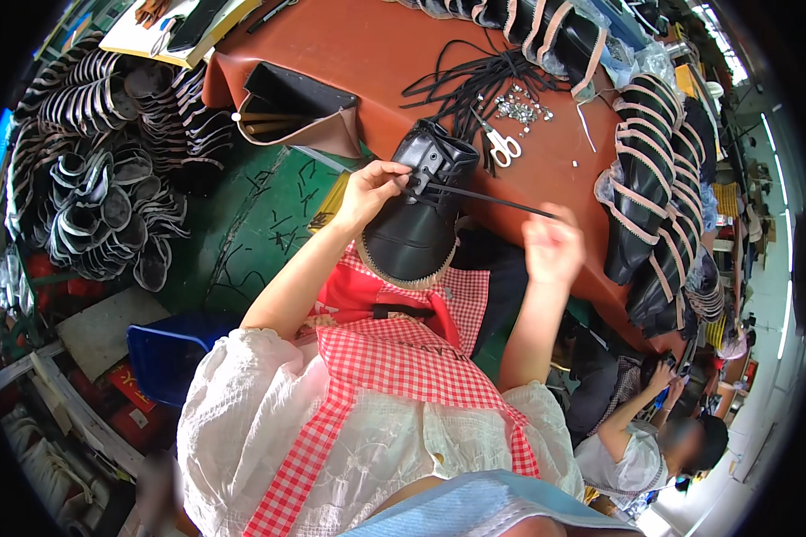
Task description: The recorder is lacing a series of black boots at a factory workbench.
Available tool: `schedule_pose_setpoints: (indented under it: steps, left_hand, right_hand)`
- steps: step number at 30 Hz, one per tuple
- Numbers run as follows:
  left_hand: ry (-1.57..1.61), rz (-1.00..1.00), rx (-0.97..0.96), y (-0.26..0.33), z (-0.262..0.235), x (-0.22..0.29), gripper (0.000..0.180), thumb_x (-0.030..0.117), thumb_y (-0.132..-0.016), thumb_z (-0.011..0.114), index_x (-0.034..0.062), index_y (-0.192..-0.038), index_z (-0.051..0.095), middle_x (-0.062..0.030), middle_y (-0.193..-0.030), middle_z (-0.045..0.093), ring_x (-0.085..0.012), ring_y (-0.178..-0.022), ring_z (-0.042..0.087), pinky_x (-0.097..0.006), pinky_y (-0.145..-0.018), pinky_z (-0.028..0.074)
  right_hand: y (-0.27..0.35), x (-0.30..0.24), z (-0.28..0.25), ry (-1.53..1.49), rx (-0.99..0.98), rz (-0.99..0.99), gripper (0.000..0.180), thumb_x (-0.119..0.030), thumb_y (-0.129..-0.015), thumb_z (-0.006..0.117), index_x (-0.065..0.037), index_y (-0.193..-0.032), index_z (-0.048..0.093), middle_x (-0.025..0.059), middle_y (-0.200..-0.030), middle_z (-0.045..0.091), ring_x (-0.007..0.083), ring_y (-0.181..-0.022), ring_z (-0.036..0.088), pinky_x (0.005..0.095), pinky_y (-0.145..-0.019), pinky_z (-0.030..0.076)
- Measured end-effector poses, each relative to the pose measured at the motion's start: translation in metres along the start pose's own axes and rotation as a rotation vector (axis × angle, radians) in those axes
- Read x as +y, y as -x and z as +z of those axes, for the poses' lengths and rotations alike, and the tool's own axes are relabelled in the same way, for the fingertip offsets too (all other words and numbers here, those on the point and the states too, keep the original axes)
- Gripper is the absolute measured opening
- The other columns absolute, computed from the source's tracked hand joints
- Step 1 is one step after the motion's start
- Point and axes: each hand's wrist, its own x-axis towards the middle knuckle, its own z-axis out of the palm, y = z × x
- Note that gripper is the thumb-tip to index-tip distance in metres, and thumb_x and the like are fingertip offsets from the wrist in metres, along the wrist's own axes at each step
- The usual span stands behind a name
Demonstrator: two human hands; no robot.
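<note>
A black leather shoe upper (412, 228) with a pale toothed edge round its toe lies in front of me, its toe toward my body. My left hand (373, 195) is closed on it, thumb and fingers pinching beside the eyelets. From the lacing a black shoelace (497, 199) runs taut to the right. At its far end my right hand (553, 243), somewhat smeared by motion, is closed on the lace. White-handled scissors (500, 146) rest on the brown table (376, 45) just beyond the upper.
Loose black laces (461, 76) and small metal pieces (519, 106) lie beyond the scissors. Rows of black uppers (645, 179) line the right edge; more uppers (107, 197) are heaped at left. An open box (300, 107) stands at the table's left. A co-worker (636, 447) sits at lower right.
</note>
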Motion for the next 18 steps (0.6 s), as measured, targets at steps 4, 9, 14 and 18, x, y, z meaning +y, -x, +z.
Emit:
schedule_pose_setpoints:
  steps: [4, 9, 14, 18]
  left_hand:
    - [-0.238, 0.208, 0.011, -0.008, 0.008, 0.006, 0.022, -0.001, -0.084, 0.061, 0.0047, -0.105, 0.063, -0.0006, -0.085, 0.062, -0.0085, -0.081, 0.057, -0.02, -0.074, 0.045]
    - [-0.486, 0.649, -0.436, 0.012, 0.09, 0.072, 0.016, 0.011, -0.086, 0.062, 0.0015, -0.097, 0.066, -0.0107, -0.096, 0.064, -0.0224, -0.095, 0.059, -0.033, -0.083, 0.046]
    - [-0.434, 0.562, -0.799, 0.027, 0.136, 0.095, 0.017, 0.017, -0.086, 0.061, 0.0007, -0.09, 0.066, -0.0118, -0.081, 0.063, -0.0257, -0.08, 0.06, -0.035, -0.073, 0.047]
    - [-0.377, 0.448, -0.66, 0.028, 0.14, 0.1, 0.014, 0.014, -0.085, 0.063, 0.0006, -0.085, 0.067, -0.0101, -0.079, 0.064, -0.0202, -0.074, 0.061, -0.031, -0.068, 0.048]
  right_hand:
    - [0.035, -0.086, 0.006, -0.532, -0.22, -0.301, 0.015, -0.002, -0.07, 0.051, -0.01, -0.068, 0.039, -0.0012, -0.062, 0.034, 0.0073, -0.047, 0.034, 0.0231, -0.048, 0.031]
    - [0.049, -0.051, 0.031, 0.561, -0.194, -0.496, 0.009, 0.001, -0.067, 0.06, 0.003, -0.074, 0.055, 0.0069, -0.068, 0.046, 0.0121, -0.056, 0.041, 0.024, -0.05, 0.032]
    - [0.052, -0.052, 0.047, 1.125, -0.288, -0.712, 0.012, 0.006, -0.068, 0.064, 0.002, -0.079, 0.061, 0.0034, -0.063, 0.048, 0.0108, -0.053, 0.042, 0.0222, -0.05, 0.033]
    - [0.058, -0.047, 0.05, 1.432, -0.002, -0.882, 0.021, 0.005, -0.067, 0.072, -0.001, -0.086, 0.065, 0.0055, -0.076, 0.056, 0.0111, -0.057, 0.049, 0.0223, -0.049, 0.039]
